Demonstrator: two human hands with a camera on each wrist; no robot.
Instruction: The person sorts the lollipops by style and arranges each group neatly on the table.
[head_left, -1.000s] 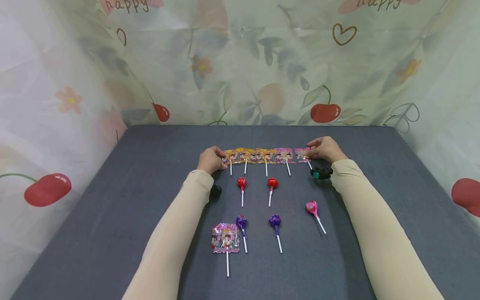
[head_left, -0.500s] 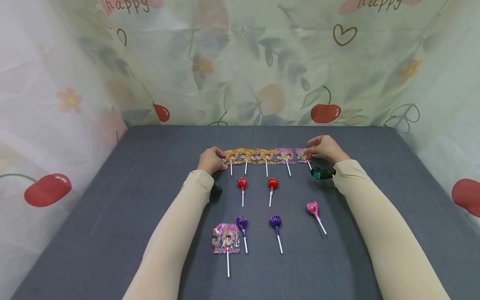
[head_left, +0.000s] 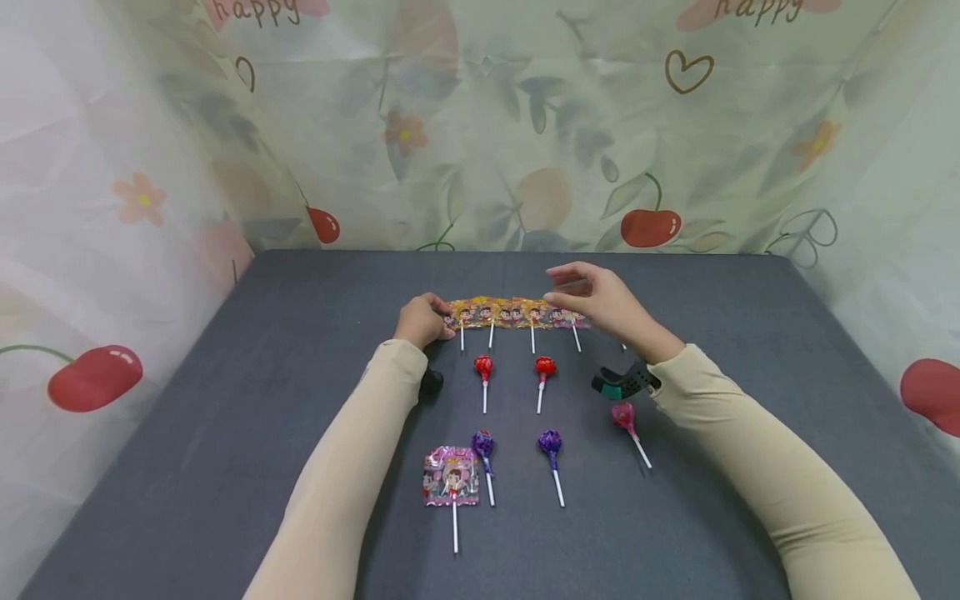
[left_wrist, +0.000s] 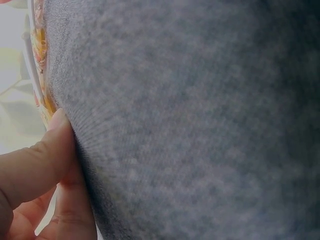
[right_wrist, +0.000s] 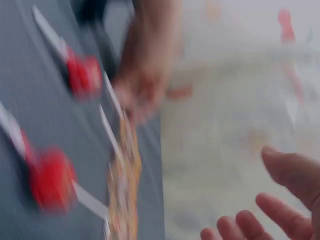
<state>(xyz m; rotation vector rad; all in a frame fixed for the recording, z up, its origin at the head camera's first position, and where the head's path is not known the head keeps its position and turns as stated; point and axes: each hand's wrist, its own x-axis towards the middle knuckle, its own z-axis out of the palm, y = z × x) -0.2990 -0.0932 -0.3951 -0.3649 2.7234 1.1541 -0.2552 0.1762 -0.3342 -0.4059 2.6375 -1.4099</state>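
Note:
Flat-wrapped lollipops (head_left: 534,313) lie in a row across the far part of the table, orange wrappers on the left, pink on the right, sticks toward me. My left hand (head_left: 422,322) pinches the wrapper edge of the leftmost lollipop (head_left: 464,314); in the left wrist view its thumb (left_wrist: 42,147) meets the orange wrapper. Above the row's right part, my right hand (head_left: 600,302) is raised with thumb and fingers apart and holds nothing. It hides the rightmost wrapped lollipop, apart from the stick's end. The right wrist view is blurred.
Two red lollipops (head_left: 545,367) lie nearer than the row. Closer still are two purple lollipops (head_left: 551,443), a pink lollipop (head_left: 624,415) under the right wrist, and a pink-wrapped flat lollipop (head_left: 451,477). A printed curtain (head_left: 480,167) hangs behind the grey table (head_left: 247,350).
My right hand has let go of the rightmost wrapped lollipop, lifted and moved left over the row. My left hand has stayed in place.

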